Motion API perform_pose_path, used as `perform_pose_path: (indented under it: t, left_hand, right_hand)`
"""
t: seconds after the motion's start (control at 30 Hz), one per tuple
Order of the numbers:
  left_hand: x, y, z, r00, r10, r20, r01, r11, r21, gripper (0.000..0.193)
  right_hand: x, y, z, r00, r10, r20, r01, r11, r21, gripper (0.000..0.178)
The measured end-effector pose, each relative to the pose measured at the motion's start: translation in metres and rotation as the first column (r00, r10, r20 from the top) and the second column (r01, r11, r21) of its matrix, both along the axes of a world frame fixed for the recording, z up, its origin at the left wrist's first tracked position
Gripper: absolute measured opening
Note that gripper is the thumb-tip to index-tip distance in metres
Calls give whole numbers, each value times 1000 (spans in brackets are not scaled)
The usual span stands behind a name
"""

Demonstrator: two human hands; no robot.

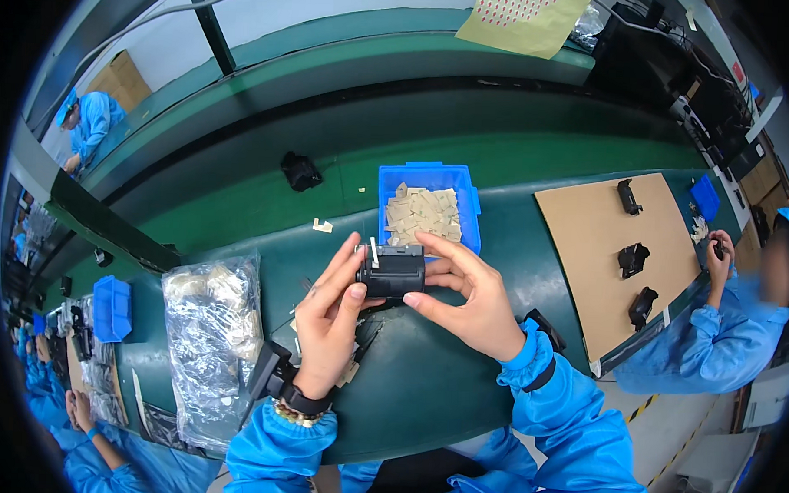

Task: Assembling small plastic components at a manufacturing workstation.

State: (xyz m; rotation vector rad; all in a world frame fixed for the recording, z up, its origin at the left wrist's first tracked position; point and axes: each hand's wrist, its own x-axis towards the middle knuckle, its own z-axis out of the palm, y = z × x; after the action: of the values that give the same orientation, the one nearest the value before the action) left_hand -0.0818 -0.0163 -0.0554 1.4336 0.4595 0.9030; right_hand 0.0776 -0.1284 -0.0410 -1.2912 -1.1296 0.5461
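Between my two hands, above the green table, is a boxy black plastic housing (395, 274) with a thin white strip standing at its upper left. My left hand (329, 318) grips its left side, thumb in front and fingers behind. On the right side, my right hand (467, 297) holds it with thumb at the lower front corner and index finger on top. Just beyond the housing stands a blue bin (471, 201) filled with small beige pieces (422, 214). Some dark and beige bits lie on the table under my hands, partly hidden by them.
Left of me lies a clear plastic bag (208, 353) of packed parts. On the right, a brown board (578, 227) carries several black parts (633, 260); a co-worker (713, 344) sits beyond it. Another black part (301, 171) rests at the back. Another blue bin (112, 309) stands far left.
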Motion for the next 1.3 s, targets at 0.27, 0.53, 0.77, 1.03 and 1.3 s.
perform_pose_path:
  t: [0.27, 0.53, 0.77, 1.03, 1.3]
  left_hand:
    - [-3, 4, -2, 994, 86, 71, -101, 965, 241, 15]
    - [0, -4, 0, 983, 157, 91, -178, 936, 305, 25]
    - [5, -12, -1, 963, 233, 137, -261, 933, 248, 27]
    - [-2, -5, -6, 919, 382, 101, -348, 662, 663, 22]
    - [-2, -13, 1, 945, 323, 56, -325, 895, 305, 16]
  right_hand:
    - [-13, -2, 4, 989, -18, -144, 11, 999, -46, 59]
    - [-25, -3, 0, 994, -113, -10, 113, 993, 16, 58]
    - [-32, -1, -4, 982, -183, 35, 180, 980, 81, 59]
    - [-33, -1, -2, 965, -245, 93, 235, 966, 108, 58]
    - [-32, 0, -3, 936, -312, 164, 286, 944, 163, 57]
